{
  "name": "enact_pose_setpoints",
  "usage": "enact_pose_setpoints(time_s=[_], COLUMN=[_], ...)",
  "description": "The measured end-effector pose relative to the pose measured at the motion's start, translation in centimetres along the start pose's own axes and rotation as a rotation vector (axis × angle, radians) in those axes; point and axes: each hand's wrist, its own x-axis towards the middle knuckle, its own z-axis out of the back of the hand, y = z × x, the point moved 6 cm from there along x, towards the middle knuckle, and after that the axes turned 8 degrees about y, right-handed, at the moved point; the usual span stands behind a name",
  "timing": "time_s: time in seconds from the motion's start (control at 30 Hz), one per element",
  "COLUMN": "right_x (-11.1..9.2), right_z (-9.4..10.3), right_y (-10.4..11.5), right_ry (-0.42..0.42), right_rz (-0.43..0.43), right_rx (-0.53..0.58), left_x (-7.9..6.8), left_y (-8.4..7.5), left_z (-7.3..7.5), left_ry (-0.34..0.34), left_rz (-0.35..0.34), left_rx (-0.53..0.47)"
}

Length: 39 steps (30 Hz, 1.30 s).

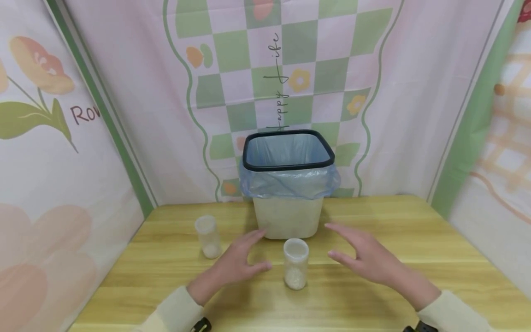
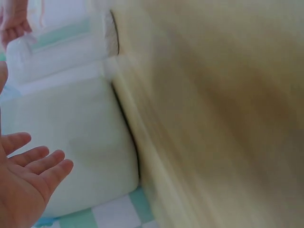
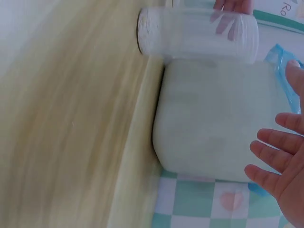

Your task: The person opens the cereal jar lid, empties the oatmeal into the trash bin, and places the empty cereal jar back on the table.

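Note:
A clear plastic jar (image 1: 296,265) with a whitish layer at its bottom stands upright on the table between my two hands. My left hand (image 1: 236,260) hovers to its left, fingers spread and holding nothing. On the other side my right hand (image 1: 367,256) is likewise spread and apart from the jar. A second clear jar (image 1: 209,237), also with some whitish stuff at the bottom, stands beyond my left hand. In the right wrist view the near jar (image 3: 199,35) appears sideways, with fingers of the left hand seen through it.
Behind the near jar stands a pale bin (image 1: 288,214) with a black rim and a blue bag (image 1: 290,182) folded over its edge. The wooden table (image 1: 166,276) ends at a patterned cloth (image 1: 232,92), with more cloth on both sides.

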Motion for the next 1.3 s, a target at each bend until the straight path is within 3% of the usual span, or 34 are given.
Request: enact_pose_setpoints(time_s=[0.37, 0.73, 1.03, 1.3], right_x=[0.1, 0.4, 0.8, 1.1], right_z=[-1.3, -2.5, -3.7, -4.3], right_y=[1.8, 3.1, 3.3, 3.5], right_ry=[-0.072, -0.118, -0.138, -0.174], right_rz=[0.028, -0.064, -0.159, -0.170], right_rx=[0.101, 0.225, 0.376, 0.422], left_x=[0.6, 1.2, 1.9, 2.4], left_y=[-0.6, -0.8, -0.9, -0.8], left_z=[-3.1, -5.2, -5.9, -6.6], left_ry=[0.108, 0.051, 0.020, 0.017], left_rz=[0.023, -0.001, 0.086, 0.127], left_rx=[-0.022, -0.166, -0.388, -0.511])
